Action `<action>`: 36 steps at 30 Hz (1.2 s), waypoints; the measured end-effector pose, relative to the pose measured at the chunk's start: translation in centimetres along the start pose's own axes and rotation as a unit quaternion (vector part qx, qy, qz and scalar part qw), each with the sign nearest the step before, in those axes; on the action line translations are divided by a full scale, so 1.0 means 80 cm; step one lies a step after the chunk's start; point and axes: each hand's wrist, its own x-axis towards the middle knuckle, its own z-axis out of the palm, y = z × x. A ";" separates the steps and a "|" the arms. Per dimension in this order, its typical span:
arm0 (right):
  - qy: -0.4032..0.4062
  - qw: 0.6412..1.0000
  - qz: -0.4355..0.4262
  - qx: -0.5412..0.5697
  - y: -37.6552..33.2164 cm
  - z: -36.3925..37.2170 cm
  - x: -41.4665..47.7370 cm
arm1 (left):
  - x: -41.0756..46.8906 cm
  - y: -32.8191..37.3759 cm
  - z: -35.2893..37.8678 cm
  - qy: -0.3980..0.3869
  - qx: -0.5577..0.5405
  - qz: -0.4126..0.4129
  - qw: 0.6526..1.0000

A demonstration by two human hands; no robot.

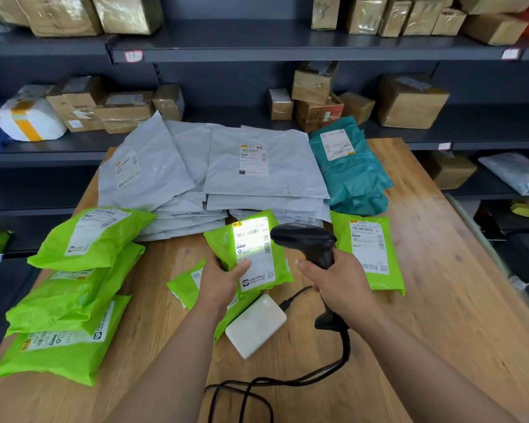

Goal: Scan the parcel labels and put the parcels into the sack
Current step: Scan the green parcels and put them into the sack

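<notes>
My left hand (223, 279) grips a small lime-green parcel (220, 239) tilted up above the wooden table (440, 270), thumb on its white label (252, 248). My right hand (336, 282) holds a black handheld scanner (306, 239) by its handle, its head just right of the label. The upper part of the label glows bright white under the scanner's light. Another green parcel (184, 285) lies flat beneath the held one. No sack is in view.
A pile of green parcels (74, 285) sits at the left, one green parcel (370, 251) at the right, grey mailers (226, 172) and a teal one (351, 175) behind. A white power bank (257, 325) and the scanner cable (287, 383) lie near me. Shelves (257, 44) of boxes stand beyond.
</notes>
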 end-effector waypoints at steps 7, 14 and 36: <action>-0.012 1.000 0.004 -0.007 0.001 -0.002 0.002 | -0.001 0.002 0.003 -0.001 0.001 0.003 1.000; -0.010 1.000 0.004 -0.018 -0.002 -0.005 0.002 | -0.002 0.003 0.004 0.000 -0.007 0.000 1.000; -0.012 0.999 -0.006 -0.035 0.001 -0.008 0.000 | -0.003 -0.001 0.004 0.004 0.000 0.000 1.000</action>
